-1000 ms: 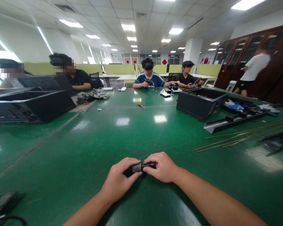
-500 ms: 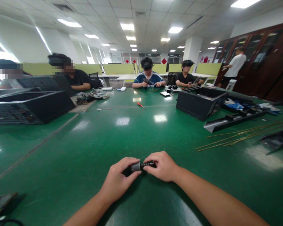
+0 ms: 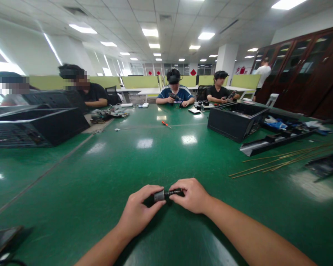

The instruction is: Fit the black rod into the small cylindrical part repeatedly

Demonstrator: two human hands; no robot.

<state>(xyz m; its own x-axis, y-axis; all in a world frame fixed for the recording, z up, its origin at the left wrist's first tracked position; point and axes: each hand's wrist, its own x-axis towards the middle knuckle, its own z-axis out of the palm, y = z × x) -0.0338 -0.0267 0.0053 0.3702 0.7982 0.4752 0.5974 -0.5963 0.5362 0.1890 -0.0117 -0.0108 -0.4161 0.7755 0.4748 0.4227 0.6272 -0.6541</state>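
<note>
While pinching the grey cylinder (image 3: 159, 196) between thumb and fingers of the left hand (image 3: 138, 208), gripped the dark ringed shaft (image 3: 172, 192) at its right end with the close-set fingertips of the right hand (image 3: 192, 195), holding both parts in line at the near middle of the green table (image 3: 144, 162). Had an orange screwdriver (image 3: 164, 123) lying farther across, a black case (image 3: 65, 125) at left, an open-topped case (image 3: 227, 127) at right, and thin rods (image 3: 266, 167) beside a metal channel (image 3: 277, 143); faced a co-worker in blue (image 3: 180, 94).
</note>
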